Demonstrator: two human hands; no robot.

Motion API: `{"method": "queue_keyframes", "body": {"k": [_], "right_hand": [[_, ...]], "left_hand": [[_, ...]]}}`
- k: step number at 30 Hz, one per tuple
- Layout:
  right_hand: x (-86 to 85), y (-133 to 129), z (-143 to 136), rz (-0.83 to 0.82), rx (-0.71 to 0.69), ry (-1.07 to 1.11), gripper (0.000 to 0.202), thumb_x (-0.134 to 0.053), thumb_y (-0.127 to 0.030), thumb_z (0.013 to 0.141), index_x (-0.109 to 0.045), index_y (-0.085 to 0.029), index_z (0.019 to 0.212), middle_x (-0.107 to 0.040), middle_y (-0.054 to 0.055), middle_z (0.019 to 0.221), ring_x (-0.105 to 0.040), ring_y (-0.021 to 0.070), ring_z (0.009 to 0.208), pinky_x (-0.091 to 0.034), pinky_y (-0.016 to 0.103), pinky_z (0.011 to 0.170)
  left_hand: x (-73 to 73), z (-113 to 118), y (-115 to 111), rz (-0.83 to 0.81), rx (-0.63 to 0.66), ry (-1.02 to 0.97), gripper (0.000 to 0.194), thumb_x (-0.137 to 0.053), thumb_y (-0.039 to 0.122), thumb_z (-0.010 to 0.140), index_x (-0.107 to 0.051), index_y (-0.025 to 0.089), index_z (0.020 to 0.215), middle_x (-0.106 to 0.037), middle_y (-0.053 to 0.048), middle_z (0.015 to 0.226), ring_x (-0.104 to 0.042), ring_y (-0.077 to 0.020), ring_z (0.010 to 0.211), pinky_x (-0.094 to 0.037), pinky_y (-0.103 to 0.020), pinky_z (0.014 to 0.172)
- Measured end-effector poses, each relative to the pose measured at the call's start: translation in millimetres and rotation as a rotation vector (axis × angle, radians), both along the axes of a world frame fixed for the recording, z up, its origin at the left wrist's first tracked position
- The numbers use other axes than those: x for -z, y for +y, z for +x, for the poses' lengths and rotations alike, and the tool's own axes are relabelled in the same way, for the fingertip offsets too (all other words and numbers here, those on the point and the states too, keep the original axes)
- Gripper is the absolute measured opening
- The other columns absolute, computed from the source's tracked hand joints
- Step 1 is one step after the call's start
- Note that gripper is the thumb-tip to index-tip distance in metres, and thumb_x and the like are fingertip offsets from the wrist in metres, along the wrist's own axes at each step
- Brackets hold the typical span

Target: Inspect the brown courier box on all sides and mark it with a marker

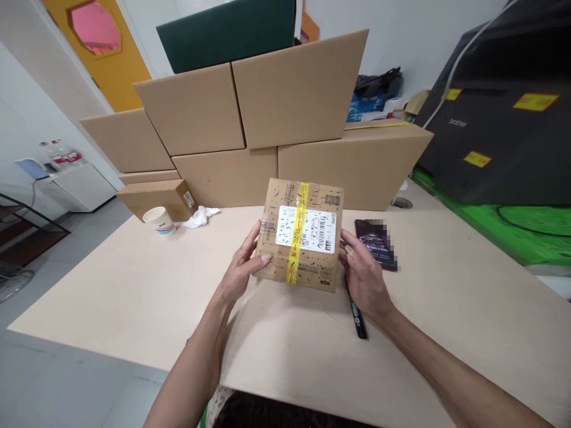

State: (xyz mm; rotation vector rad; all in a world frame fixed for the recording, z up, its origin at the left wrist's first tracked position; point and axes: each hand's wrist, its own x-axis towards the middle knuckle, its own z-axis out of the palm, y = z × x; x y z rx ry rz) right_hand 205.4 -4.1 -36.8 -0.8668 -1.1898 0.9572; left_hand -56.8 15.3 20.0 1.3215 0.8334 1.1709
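Note:
A small brown cardboard parcel (pixel 272 264) is held tilted above the table, its top face toward me. Yellow printed tape (pixel 293 255) runs down its middle, over a white shipping label (pixel 328 229). My left hand (pixel 243 264) grips the left edge, thumb on the face and fingers behind. At the right edge, my right hand (pixel 363 273) holds the parcel with curled fingers. Beneath that hand lies a slim black tool (pixel 358 321) with white lettering, partly hidden; its kind is unclear. A phone (pixel 376 244) with a lit screen rests to the right, partly pixelated.
Large cardboard boxes (pixel 294 89) are stacked along the back of the table (pixel 134 297), with a dark green box (pixel 227 35) on top. At back left are a paper cup (pixel 159 220), crumpled tissue (pixel 200 217) and a smaller box (pixel 156 196). A tape roll (pixel 402 203) sits back right.

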Motion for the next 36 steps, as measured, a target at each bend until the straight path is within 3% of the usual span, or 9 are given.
{"method": "queue_keyframes", "body": {"k": [6,10,15,19,24,27,31,33,36], "right_hand": [[-7.7,1.8,-1.8,-0.010,0.089,0.068,0.038,-0.059,-0.043,0.096,-0.064,-0.030,0.132,-0.063,0.007,0.144,-0.058,0.0282,0.134,-0.046,0.050,0.111],[-14.3,9.5,1.0,-0.032,0.187,0.114,0.039,-0.057,-0.045,0.094,-0.061,-0.032,0.131,-0.064,0.005,0.142,-0.058,0.0256,0.133,-0.047,0.046,0.108],[-9.1,17.4,7.1,-0.077,0.224,0.068,0.038,-0.054,-0.049,0.094,-0.064,-0.030,0.124,-0.064,0.005,0.140,-0.058,0.0257,0.132,-0.049,0.044,0.105],[-8.4,16.1,6.7,-0.047,0.272,0.011,0.034,-0.053,-0.052,0.095,-0.069,-0.028,0.113,-0.071,0.005,0.125,-0.063,0.0253,0.122,-0.049,0.042,0.103],[-16.7,9.8,2.3,-0.089,0.249,-0.095,0.043,-0.051,-0.059,0.095,-0.074,-0.023,0.101,-0.075,0.008,0.110,-0.066,0.0276,0.111,-0.050,0.041,0.097],[-17.2,12.2,3.9,-0.133,0.227,-0.132,0.050,-0.046,-0.063,0.096,-0.074,-0.021,0.099,-0.076,0.009,0.107,-0.067,0.0270,0.106,-0.050,0.041,0.094],[-17.7,19.8,13.8,-0.149,0.280,-0.109,0.044,-0.061,-0.062,0.088,-0.073,-0.021,0.100,-0.075,0.008,0.104,-0.068,0.0258,0.100,-0.052,0.042,0.092],[-21.1,18.2,22.7,-0.142,0.305,-0.203,0.042,-0.066,-0.058,0.084,-0.072,-0.021,0.103,-0.075,0.007,0.101,-0.068,0.0252,0.096,-0.053,0.042,0.088],[-26.2,2.1,40.2,-0.114,0.296,-0.454,0.039,-0.062,-0.054,0.089,-0.070,-0.020,0.107,-0.076,0.007,0.096,-0.070,0.0236,0.086,-0.056,0.039,0.078]], "left_hand": [[-1.7,-14.6,10.6,-0.141,-0.004,-0.103,0.081,-0.084,0.031,0.064,-0.063,0.026,0.142,-0.062,-0.005,0.148,-0.045,-0.0393,0.145,-0.037,-0.048,0.120],[0.6,-19.9,14.0,-0.240,0.043,-0.090,0.078,-0.083,0.035,0.063,-0.067,0.020,0.138,-0.069,-0.010,0.138,-0.057,-0.0414,0.135,-0.045,-0.048,0.112],[3.1,-20.7,16.6,-0.246,0.031,-0.137,0.072,-0.084,0.035,0.062,-0.071,0.018,0.130,-0.072,-0.012,0.132,-0.062,-0.0402,0.129,-0.048,-0.048,0.110],[9.7,-16.1,22.5,-0.231,-0.112,-0.192,0.060,-0.084,0.045,0.066,-0.076,0.016,0.118,-0.072,-0.015,0.132,-0.060,-0.0401,0.132,-0.045,-0.050,0.114],[19.5,-5.6,24.1,-0.113,-0.366,-0.118,0.063,-0.082,0.060,0.070,-0.075,0.017,0.116,-0.067,-0.017,0.139,-0.051,-0.0369,0.142,-0.037,-0.050,0.120],[18.7,-3.5,18.5,0.026,-0.428,0.017,0.064,-0.076,0.061,0.078,-0.070,0.022,0.128,-0.060,-0.013,0.148,-0.046,-0.0343,0.145,-0.034,-0.049,0.121],[11.1,-6.1,8.9,0.204,-0.477,0.213,0.066,-0.068,0.060,0.087,-0.057,0.029,0.144,-0.048,-0.011,0.159,-0.039,-0.0322,0.150,-0.030,-0.050,0.123],[7.0,-7.9,5.3,0.251,-0.476,0.269,0.066,-0.066,0.059,0.090,-0.052,0.030,0.148,-0.043,-0.010,0.161,-0.035,-0.0313,0.151,-0.028,-0.051,0.124],[2.4,-8.8,1.9,0.289,-0.476,0.305,0.064,-0.065,0.057,0.091,-0.051,0.033,0.148,-0.041,-0.009,0.161,-0.032,-0.0311,0.152,-0.025,-0.052,0.125]]}}
